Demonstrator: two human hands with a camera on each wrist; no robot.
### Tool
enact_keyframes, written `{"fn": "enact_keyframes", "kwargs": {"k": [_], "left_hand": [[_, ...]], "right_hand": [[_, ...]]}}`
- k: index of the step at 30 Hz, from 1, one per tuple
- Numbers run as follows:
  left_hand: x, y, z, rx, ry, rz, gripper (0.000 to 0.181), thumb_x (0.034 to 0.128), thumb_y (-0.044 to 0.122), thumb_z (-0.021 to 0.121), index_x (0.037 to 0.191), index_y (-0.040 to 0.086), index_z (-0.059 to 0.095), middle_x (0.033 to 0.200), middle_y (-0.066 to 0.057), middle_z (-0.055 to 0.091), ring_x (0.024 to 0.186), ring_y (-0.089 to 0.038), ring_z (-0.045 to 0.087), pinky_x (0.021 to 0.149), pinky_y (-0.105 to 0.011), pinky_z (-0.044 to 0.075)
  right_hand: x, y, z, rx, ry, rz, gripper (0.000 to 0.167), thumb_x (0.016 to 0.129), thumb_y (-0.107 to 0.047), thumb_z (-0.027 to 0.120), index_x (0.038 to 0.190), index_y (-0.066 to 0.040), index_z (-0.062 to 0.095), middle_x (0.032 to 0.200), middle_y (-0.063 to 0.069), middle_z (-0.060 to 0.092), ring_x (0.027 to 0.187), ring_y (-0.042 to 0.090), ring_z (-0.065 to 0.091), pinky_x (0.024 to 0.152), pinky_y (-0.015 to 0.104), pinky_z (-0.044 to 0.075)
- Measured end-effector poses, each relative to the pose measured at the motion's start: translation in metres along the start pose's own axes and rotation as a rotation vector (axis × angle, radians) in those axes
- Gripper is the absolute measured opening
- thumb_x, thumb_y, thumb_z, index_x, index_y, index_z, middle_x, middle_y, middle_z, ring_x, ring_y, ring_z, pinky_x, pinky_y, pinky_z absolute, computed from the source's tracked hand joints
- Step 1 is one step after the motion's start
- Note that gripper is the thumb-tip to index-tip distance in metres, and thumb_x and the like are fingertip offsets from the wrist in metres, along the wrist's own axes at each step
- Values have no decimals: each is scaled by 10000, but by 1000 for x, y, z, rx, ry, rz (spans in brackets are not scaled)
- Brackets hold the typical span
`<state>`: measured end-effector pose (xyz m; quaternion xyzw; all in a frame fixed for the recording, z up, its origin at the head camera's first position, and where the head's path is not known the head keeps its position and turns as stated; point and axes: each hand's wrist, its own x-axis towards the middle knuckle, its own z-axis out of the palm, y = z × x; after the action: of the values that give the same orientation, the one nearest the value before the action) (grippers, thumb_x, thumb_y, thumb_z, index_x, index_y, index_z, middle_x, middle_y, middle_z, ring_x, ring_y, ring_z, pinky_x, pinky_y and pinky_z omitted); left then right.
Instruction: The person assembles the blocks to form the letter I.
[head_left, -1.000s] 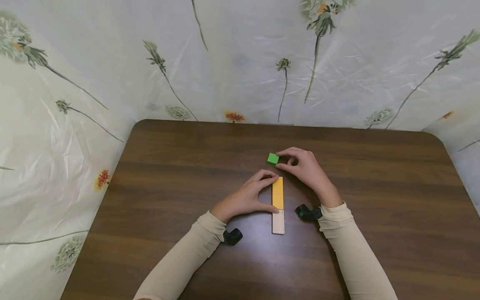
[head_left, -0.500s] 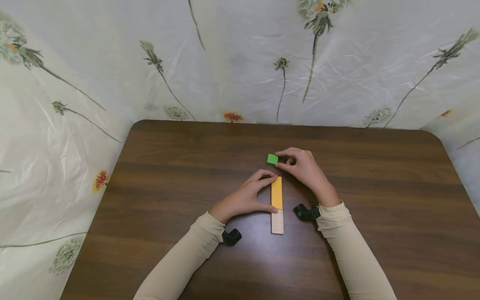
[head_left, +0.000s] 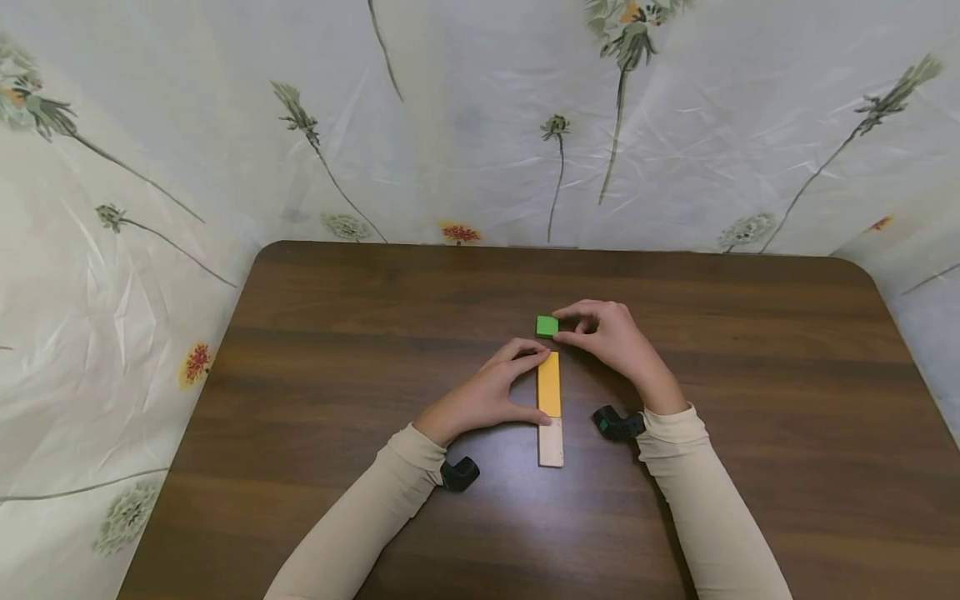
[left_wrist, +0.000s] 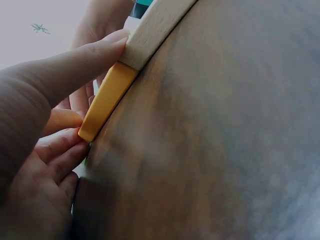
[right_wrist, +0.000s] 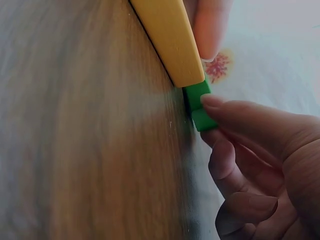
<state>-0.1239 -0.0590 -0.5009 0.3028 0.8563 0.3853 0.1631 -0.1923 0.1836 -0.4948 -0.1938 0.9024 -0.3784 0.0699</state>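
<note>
A yellow block [head_left: 549, 383] and a pale wooden block [head_left: 551, 443] lie end to end in a line on the dark wood table [head_left: 375, 317]. My left hand [head_left: 487, 392] spans the yellow block from the left, fingertips at its far end. In the left wrist view, the thumb [left_wrist: 112, 45] presses the pale block [left_wrist: 150, 37] near the joint. Just beyond the yellow block, my right hand [head_left: 611, 342] pinches a small green block [head_left: 547, 326] between thumb and fingers. A small gap shows between green and yellow in the head view.
Black wrist cameras [head_left: 460, 474] sit at both cuffs, close to the tabletop. A pale covering [head_left: 465, 125] printed with flowers rises behind the table's far edge and continues down the left side.
My right hand has drawn the green block slightly nearer to the yellow block's far end, and the block has turned a little. The left hand and its blocks stay in place.
</note>
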Motion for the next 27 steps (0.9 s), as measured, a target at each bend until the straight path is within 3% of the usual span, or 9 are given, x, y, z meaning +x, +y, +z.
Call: {"fn": "enact_keyframes", "kwargs": {"k": [27], "left_hand": [[1,-1,1,13,7,17,963,822,436,873,1595,113,399,1582,-15,377,1493,-160,360,1224,-356,375]], "right_hand": [[-4,1,-5,-4,-55,14,308,920,-184,801,1221,-121,771,1136,78,758,781,168,627,657,242,476]]}}
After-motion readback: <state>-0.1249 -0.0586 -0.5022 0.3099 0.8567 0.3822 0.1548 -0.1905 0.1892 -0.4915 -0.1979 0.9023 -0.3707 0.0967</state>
